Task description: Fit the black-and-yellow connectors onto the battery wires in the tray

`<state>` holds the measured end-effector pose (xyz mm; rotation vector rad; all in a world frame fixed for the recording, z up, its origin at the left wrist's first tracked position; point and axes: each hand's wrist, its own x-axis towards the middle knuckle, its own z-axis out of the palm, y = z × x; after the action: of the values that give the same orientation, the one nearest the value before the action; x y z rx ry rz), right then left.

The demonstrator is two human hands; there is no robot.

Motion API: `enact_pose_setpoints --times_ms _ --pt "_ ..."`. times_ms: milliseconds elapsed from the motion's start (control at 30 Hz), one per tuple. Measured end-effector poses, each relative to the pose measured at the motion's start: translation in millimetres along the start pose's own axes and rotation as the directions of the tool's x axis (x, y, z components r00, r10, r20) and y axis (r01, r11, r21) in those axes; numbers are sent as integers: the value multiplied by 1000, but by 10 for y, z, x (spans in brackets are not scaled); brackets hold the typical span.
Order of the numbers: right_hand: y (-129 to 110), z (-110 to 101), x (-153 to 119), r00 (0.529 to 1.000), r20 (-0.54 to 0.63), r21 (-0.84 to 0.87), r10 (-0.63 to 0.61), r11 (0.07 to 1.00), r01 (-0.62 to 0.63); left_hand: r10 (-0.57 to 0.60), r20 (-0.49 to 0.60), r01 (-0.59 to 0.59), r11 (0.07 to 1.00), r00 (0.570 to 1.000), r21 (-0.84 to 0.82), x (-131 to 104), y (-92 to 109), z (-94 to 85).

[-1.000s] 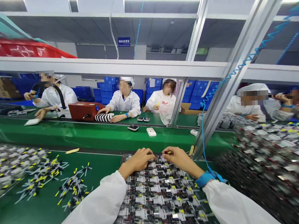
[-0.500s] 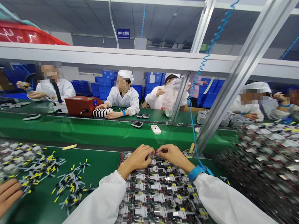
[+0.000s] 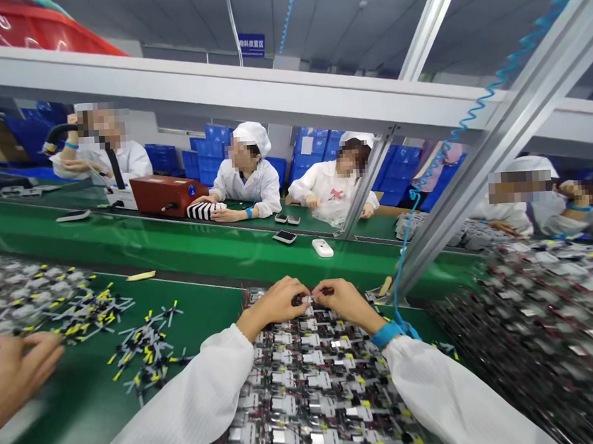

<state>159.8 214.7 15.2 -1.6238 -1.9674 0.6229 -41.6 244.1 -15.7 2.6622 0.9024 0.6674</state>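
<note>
My left hand (image 3: 273, 304) and my right hand (image 3: 348, 303) meet over the far end of a clear tray filled with small electronic parts (image 3: 312, 380). These have white blocks, thin red and black wires and yellow tips. Fingers of both hands are pinched close together, with tiny dark bits showing at the fingertips. What exactly they grip is too small to make out. A blue wrist strap (image 3: 386, 334) with a coiled cord circles my right wrist.
Loose grey pieces with yellow tips (image 3: 148, 346) lie left of the tray. A co-worker's hand (image 3: 21, 372) is at the left edge. Stacked full trays (image 3: 541, 342) rise at right. A metal post (image 3: 476, 146) stands ahead, beside a green conveyor (image 3: 218, 252). Co-workers sit opposite.
My view has shifted slightly; both hands stay at the tray's far end, fingers still close together. The co-worker's hand at left has moved inward. Across the line, a person has lowered a clear plastic bag.
</note>
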Motion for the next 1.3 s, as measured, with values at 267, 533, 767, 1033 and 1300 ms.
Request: enact_pose_setpoints --times_ms 267,533,767,1033,1300 --pt "60 54 4 1000 13 -12 8 1000 -8 -13 8 13 1000 1000 -6 7 -2 14" --pt "74 67 21 1000 22 -6 1 1000 -1 -21 16 21 1000 1000 -4 20 -17 24" --pt "135 97 54 1000 31 -12 4 1000 -4 -35 7 35 999 999 0 16 -30 44" --pt "131 102 55 998 52 -17 38 999 -37 -73 -3 73 997 997 7 25 -25 38" --pt "124 96 54 998 56 6 32 999 -32 -70 -3 70 998 998 5 23 -44 50"
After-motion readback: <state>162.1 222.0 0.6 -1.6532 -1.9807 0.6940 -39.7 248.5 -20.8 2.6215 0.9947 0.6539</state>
